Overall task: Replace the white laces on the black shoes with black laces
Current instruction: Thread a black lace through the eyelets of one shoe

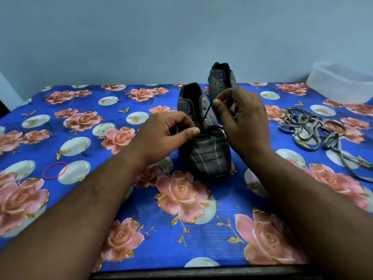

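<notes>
Head view: hands (165, 130) hide black lace (206, 112) ends (pinched).

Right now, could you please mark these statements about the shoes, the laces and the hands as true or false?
1. The right hand pinches a black lace. True.
2. The near shoe is fully laced. False: only its lowest eyelets carry lace.
3. The old white laces lie in a loose pile right of the shoes. True.
4. The far shoe has white laces in it. False: its eyelets look bare.
5. The red rubber band lies inside the plastic container. False: it lies on the floral cloth, left of the left hand.
</notes>
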`<state>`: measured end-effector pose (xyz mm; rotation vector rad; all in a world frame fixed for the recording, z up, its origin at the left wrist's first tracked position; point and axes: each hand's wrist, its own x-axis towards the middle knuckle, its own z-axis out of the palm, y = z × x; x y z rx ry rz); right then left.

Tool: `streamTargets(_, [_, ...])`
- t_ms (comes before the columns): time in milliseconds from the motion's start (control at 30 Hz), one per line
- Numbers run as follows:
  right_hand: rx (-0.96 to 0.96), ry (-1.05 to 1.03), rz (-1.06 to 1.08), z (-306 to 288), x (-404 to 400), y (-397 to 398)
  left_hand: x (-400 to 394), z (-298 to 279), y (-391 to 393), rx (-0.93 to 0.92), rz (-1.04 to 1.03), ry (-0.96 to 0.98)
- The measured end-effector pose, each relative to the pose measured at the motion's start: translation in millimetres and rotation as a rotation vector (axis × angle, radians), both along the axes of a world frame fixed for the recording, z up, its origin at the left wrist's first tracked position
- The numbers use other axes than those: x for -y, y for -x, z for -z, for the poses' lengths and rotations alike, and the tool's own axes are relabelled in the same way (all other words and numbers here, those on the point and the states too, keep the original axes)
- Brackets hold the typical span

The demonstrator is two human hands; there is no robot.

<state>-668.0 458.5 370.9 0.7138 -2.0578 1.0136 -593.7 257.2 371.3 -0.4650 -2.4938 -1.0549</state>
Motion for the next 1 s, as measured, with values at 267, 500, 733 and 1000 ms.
streamTargets(267, [0.009, 0.006, -0.066, 2.4, 3.3, -1.5, -8.1, 2.6, 0.9, 0.118, -0.005, -0.074])
streamTargets(500, [0.013, -0.019, -0.078, 4.3, 4.4, -1.4, -14.9, 0.2, -1.2, 0.132, -0.119, 0.07])
streamTargets(733, [0.032, -0.01, -0.071, 3.5, 1.5, 0.6, -15.8, 0.5, -0.2, 0.291, 0.003, -0.273])
streamTargets(1000, [0.15, -0.094, -0.036, 13.6, -4.8, 17.9, -0.3, -10.7, -3.0, -0.103, 0.026, 0.24])
